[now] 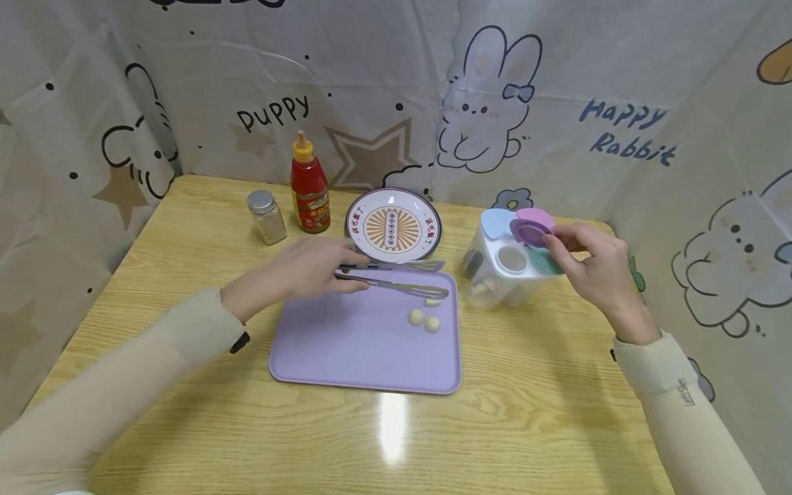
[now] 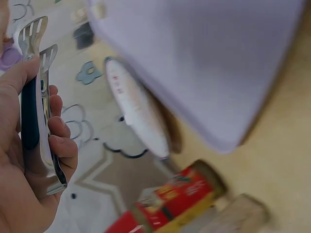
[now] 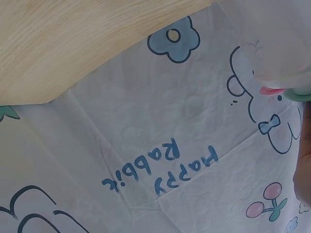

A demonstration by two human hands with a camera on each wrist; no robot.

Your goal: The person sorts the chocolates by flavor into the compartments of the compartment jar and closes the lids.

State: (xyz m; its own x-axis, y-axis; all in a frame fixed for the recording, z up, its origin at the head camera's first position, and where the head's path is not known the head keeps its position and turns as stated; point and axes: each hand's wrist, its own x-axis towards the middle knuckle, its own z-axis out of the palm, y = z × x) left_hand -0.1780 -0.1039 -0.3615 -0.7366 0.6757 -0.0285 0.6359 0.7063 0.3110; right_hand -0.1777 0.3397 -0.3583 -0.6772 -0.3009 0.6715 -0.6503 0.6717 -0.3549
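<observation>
My left hand [image 1: 337,271] grips metal tongs [image 1: 396,276] by their handle end over the purple tray [image 1: 365,350]. The tongs' arms are spread, and the lower tip rests at a small white piece [image 1: 436,301] on the tray. Two white dough balls [image 1: 423,320] lie just in front of it. In the left wrist view my left hand [image 2: 46,141] is curled round the tongs [image 2: 38,73], which have a dark handle pad. My right hand [image 1: 559,246] pinches the purple flap lid [image 1: 527,232] on top of a white compartment container [image 1: 504,275].
A patterned plate [image 1: 392,225] sits behind the tray, with a red sauce bottle [image 1: 309,187] and a small glass spice jar [image 1: 267,217] to its left. A cartoon-print cloth [image 3: 160,145] walls the wooden table [image 1: 544,412] on three sides.
</observation>
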